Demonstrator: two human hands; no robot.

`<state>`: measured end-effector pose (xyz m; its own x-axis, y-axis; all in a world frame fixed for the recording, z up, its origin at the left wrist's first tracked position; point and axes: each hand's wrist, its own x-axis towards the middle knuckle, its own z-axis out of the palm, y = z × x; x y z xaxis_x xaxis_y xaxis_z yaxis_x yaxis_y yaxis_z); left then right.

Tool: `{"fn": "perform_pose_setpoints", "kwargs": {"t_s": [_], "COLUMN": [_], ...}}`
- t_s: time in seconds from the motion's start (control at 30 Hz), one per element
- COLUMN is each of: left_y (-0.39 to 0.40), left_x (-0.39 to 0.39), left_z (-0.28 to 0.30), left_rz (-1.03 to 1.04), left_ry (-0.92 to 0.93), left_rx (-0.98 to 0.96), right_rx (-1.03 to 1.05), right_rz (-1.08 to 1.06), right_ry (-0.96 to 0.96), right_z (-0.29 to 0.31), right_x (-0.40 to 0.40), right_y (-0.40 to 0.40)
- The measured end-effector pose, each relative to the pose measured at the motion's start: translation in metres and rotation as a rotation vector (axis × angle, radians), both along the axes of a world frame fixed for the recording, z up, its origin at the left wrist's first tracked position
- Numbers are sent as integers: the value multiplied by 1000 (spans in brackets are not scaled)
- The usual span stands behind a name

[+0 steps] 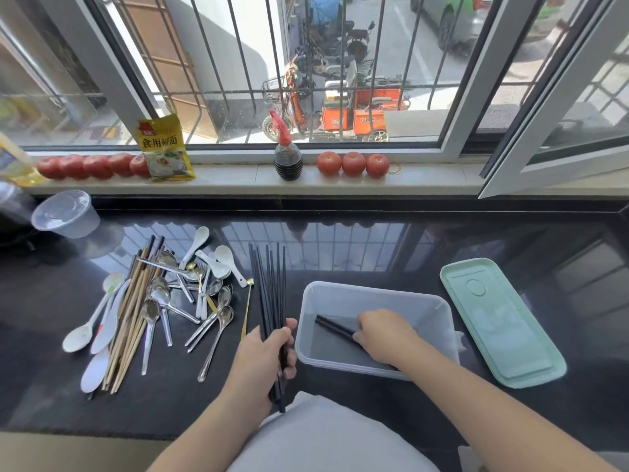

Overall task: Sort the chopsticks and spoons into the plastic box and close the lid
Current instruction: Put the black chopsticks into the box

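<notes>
The clear plastic box is sitting open on the black countertop, and inside it a few black chopsticks are lying on the floor of the box; their exact number is hidden by the hand. The right hand is reaching into the box, its fingers curling over those chopsticks. The mint-green lid is lying flat on the counter just right of the box, apart from it. The left hand is gripping a bundle of black chopsticks, fingers wrapping around them, tips fanning away toward the window. To the left, a mixed heap is waiting: wooden chopsticks, metal spoons and white spoons, too tangled to count. A clear plastic bowl is standing at the far left. On the windowsill, 3 tomatoes are sitting right of a dark sauce bottle, with 5 more left of a yellow packet.
</notes>
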<state>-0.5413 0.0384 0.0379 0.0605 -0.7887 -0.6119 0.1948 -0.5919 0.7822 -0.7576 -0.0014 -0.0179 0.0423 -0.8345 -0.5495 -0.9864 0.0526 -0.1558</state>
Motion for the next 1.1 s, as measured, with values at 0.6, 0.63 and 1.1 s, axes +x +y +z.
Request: {"fn": "perform_pose_setpoints", "kwargs": {"t_s": [0.6,0.63,1.1], "left_y": [9,7,3], "left_x": [-10,-7,4], "left_z": [11,7,-4], "left_rz": [-187,-118,12], "left_ry": [50,43,62], "left_rx": [-29,-9,87], "right_rx": [-685,-815,3], "right_rz": [-803,-750,247], "right_ry": [-1263,-1198,197], "right_z": [94,96,-23], "right_x": [26,18,-5], "right_y": [35,29,-3]}}
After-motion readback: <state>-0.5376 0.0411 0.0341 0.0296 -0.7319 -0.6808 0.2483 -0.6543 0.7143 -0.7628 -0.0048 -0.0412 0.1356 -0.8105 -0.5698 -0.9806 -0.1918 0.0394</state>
